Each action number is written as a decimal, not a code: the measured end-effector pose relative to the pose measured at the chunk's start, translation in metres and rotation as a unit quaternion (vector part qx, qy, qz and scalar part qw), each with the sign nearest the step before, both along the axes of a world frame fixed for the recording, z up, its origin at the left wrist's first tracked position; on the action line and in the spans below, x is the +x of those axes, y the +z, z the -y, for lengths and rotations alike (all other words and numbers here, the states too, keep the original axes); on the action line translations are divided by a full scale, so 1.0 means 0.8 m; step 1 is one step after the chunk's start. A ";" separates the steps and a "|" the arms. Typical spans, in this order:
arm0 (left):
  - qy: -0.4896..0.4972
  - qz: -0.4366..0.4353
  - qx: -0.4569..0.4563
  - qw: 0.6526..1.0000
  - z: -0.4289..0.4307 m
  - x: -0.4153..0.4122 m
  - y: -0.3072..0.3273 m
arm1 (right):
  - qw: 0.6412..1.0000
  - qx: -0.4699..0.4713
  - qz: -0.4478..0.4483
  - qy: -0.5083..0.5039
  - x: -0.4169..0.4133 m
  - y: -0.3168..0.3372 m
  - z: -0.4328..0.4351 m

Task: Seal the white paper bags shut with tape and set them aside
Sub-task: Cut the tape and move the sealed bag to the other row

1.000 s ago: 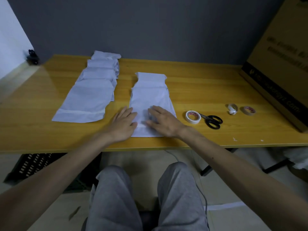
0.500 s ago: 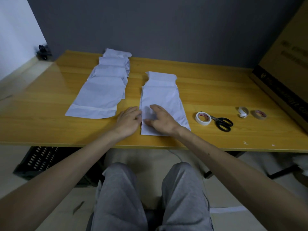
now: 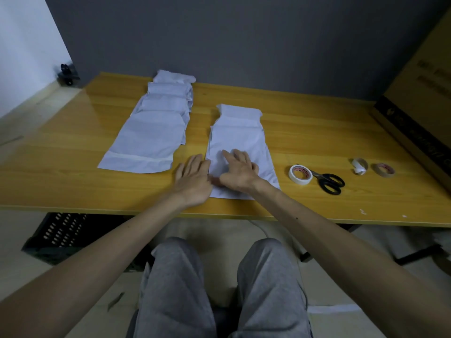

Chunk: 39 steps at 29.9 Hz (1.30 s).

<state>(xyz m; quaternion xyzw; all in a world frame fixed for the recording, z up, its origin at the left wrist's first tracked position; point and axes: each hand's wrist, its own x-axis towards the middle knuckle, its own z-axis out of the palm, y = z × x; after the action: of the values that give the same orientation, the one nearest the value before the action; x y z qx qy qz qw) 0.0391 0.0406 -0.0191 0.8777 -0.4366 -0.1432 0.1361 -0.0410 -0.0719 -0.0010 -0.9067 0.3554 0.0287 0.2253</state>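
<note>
Table (image 3: 61,152): yellow wood, set against a grey wall.

Bags: two rows of white bags lie flat and overlap, running from the near edge toward the wall. The left row (image 3: 151,140) has several bags, and the nearest shows a folded band across its near end. The centre row (image 3: 241,140) is shorter and lies directly in front of the person.

Left hand (image 3: 192,181): flat, palm down, fingers straight and together. It rests on the table at the left edge of the nearest centre bag, fingertips touching that edge. It grips nothing.

Right hand (image 3: 240,174): lies on top of the same bag, fingers loosely arched and spread, tips pressing on the paper. The thumb points toward the left hand. No grasp of the paper is evident.

Tools: a white tape roll (image 3: 300,174) lies just right of the centre row, touching the blade tips of black-handled scissors (image 3: 329,182). Further right are a small roll (image 3: 359,165) with a white scrap on it and a brown roll (image 3: 384,170).

Other: a cardboard box (image 3: 419,93) stands at the table's right end. A dark crate (image 3: 58,235) sits under the table on the left.
</note>
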 end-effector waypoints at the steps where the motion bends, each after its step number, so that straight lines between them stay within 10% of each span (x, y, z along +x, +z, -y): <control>1: -0.005 0.010 0.010 1.000 -0.001 0.000 -0.001 | 1.000 0.000 -0.001 -0.011 0.000 -0.001 0.002; 13: 0.002 0.011 0.099 0.995 0.001 -0.003 0.006 | 0.998 0.035 -0.006 -0.050 -0.014 0.007 0.009; 31: -0.001 -0.029 -0.022 0.999 0.003 -0.007 0.009 | 0.998 0.019 -0.032 -0.049 -0.019 0.022 -0.003; 39: -0.027 0.029 0.103 0.994 0.000 0.000 0.010 | 0.998 0.027 -0.029 -0.050 -0.019 0.024 0.000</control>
<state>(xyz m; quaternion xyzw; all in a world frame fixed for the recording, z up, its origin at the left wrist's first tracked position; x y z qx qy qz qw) 0.0394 0.0403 -0.0107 0.8788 -0.4467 -0.1654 0.0286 -0.0561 -0.0719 0.0179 -0.8800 0.4059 0.0530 0.2408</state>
